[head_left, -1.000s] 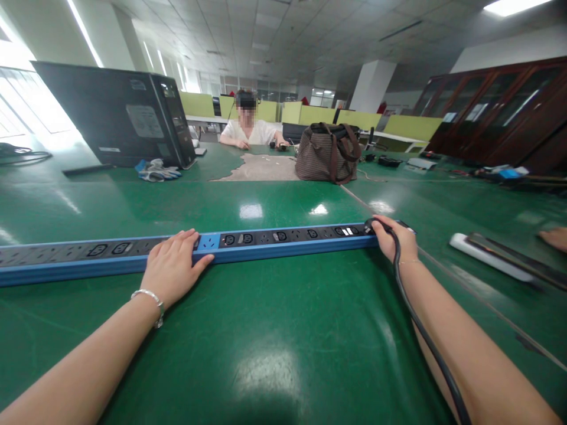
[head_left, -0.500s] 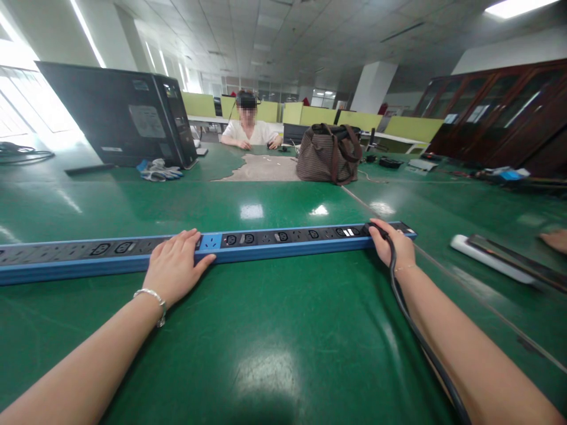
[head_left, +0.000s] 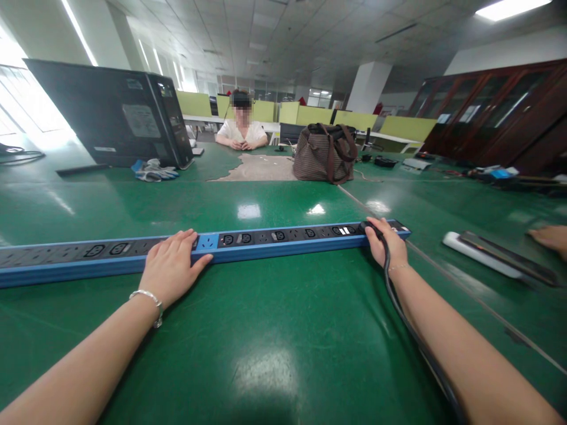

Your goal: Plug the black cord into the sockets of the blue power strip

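A long blue power strip [head_left: 266,249] with a row of black sockets and one blue socket lies across the green table. My left hand [head_left: 170,262] grips it left of the middle, fingers over the top and thumb along the near side. Near the strip's right end, my right hand [head_left: 386,245] is closed around a black plug [head_left: 365,226], which sits at a socket; how deep it is cannot be made out. From the plug, a thick black power cord [head_left: 396,304] runs back under my right forearm toward the bottom edge.
Right of the strip lie a white bar with a dark flat object [head_left: 496,260] and another person's hand [head_left: 549,237]. A black computer case [head_left: 110,118], gloves [head_left: 154,171] and a brown bag [head_left: 325,154] stand farther back. A person [head_left: 241,127] sits across the green table [head_left: 283,324].
My view has turned slightly, so things sit a little farther left. Both my hands keep their grip. The person across has brought their hands together.
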Motion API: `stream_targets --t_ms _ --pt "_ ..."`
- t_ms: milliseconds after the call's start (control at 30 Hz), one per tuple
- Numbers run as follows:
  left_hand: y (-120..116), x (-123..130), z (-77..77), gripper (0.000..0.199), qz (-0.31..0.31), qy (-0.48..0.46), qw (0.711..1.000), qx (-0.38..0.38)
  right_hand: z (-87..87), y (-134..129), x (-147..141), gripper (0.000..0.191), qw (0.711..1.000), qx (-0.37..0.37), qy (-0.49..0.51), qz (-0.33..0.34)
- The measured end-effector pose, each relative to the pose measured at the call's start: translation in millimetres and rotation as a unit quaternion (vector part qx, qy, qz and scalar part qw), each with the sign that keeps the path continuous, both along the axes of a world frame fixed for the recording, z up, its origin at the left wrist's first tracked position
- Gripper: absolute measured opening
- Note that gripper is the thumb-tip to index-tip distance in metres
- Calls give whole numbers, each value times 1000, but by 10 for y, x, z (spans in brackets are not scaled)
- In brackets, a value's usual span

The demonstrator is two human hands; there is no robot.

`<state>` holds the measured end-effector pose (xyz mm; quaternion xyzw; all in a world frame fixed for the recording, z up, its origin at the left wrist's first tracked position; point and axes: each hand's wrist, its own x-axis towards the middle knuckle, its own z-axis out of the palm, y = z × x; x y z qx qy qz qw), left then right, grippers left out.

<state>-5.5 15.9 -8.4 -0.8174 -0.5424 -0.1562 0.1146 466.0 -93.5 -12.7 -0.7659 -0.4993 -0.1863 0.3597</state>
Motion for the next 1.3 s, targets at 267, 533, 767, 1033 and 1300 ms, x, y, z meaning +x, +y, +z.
stream_targets --t_ms 267,533,767,1033,1300 --pt "-4 1 4 66 -6 -8 1000 -3 73 32 54 40 998 -42 47 -21" --pt "-11 6 7 64 -1 4 1000 4 -7 33 -19 40 999 2 38 -14" --pt "-6 -2 8 65 -2 4 1000 0 -55 59 38 44 997 12 40 -59" --pt "-10 -2 9 64 -5 -7 1000 0 -14 57 18 46 995 2 50 -83" --pt "-8 0 11 64 -7 0 1000 5 1 119 6 45 992 78 85 -60"
